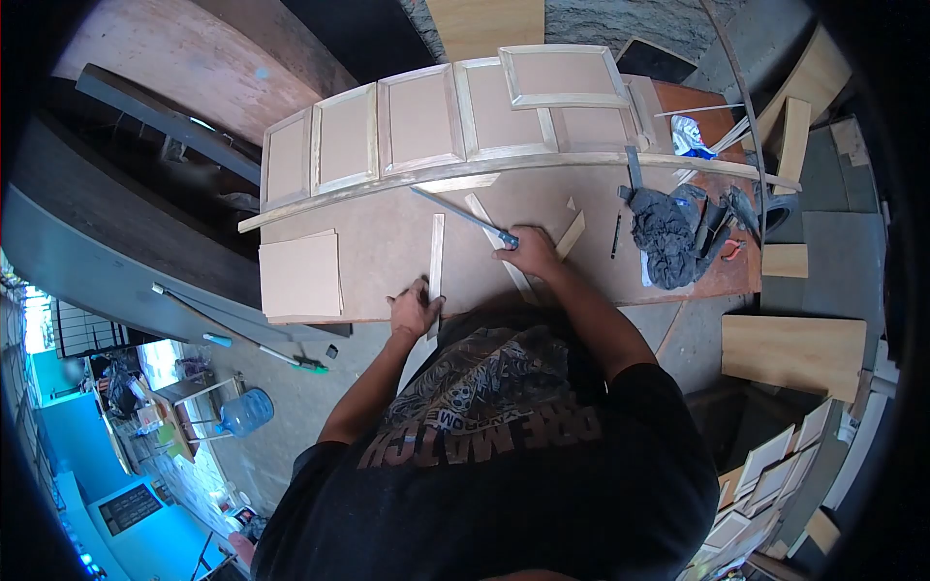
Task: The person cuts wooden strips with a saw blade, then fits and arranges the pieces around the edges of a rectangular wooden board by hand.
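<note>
- Right hand (531, 252): clamped on the handle of what looks like a saw (455, 211), over the middle of the surface (373, 247), blade pointing toward the far edge and leftward.
- Left hand (415, 308): at the near edge, fingers on the left strip (437, 250) – touching, but cannot tell if it grips.
- Left strip runs inward from the near edge, its close end poking past it; right strip (476, 205) lies slantwise, with the blade crossing over it.
- To handle these well, I'd keep the strip pressed flat, fingers well apart from the blade, and the saw tipped away from the left wrist.
- Probably worth watching the overhanging end – a push there could tip the strip.
- Hidden: the saw's grip, mostly under the right hand; part of the left strip, under the left hand; the right strip's near end, by the shirt (475, 387).
- Hard to make out: blade teeth, any marks on the strips, whether blade and right strip touch, what's bundled in the cloth (666, 237) toward the right edge.
</note>
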A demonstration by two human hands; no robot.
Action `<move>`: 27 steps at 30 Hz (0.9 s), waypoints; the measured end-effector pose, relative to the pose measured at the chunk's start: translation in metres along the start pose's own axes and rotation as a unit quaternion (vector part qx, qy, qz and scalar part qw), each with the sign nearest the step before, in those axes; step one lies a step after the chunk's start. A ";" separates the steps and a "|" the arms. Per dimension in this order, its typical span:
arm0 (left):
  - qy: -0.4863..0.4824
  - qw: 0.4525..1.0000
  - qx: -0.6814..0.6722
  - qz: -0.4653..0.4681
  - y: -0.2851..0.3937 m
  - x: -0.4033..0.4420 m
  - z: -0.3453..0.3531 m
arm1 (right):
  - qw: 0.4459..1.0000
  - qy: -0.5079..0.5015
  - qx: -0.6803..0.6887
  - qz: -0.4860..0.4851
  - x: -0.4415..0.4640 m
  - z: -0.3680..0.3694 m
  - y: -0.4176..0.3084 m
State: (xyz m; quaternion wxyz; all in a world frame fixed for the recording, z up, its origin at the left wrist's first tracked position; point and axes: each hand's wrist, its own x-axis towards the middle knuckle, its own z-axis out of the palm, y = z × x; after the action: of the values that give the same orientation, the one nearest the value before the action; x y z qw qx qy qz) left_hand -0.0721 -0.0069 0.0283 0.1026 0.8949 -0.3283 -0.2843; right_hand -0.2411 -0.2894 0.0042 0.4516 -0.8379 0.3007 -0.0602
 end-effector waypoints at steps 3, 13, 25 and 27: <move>-0.007 1.000 0.005 -0.001 -0.002 0.001 0.000 | 1.000 0.001 -0.001 -0.003 0.000 0.000 0.001; 0.001 1.000 0.001 0.001 -0.001 -0.001 0.000 | 1.000 -0.002 -0.021 -0.015 0.001 0.001 0.001; 0.036 0.998 0.001 -0.052 0.000 0.008 -0.004 | 0.999 0.005 -0.040 -0.032 0.000 0.003 0.000; 0.027 0.997 -0.026 -0.072 0.000 0.016 -0.012 | 0.999 0.011 -0.033 -0.039 0.000 0.003 0.001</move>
State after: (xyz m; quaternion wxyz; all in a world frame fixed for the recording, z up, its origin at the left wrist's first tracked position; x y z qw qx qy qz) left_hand -0.0550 -0.0174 0.0312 0.1140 0.9208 -0.2523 -0.2748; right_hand -0.2406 -0.2873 0.0013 0.4177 -0.8626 0.2749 -0.0770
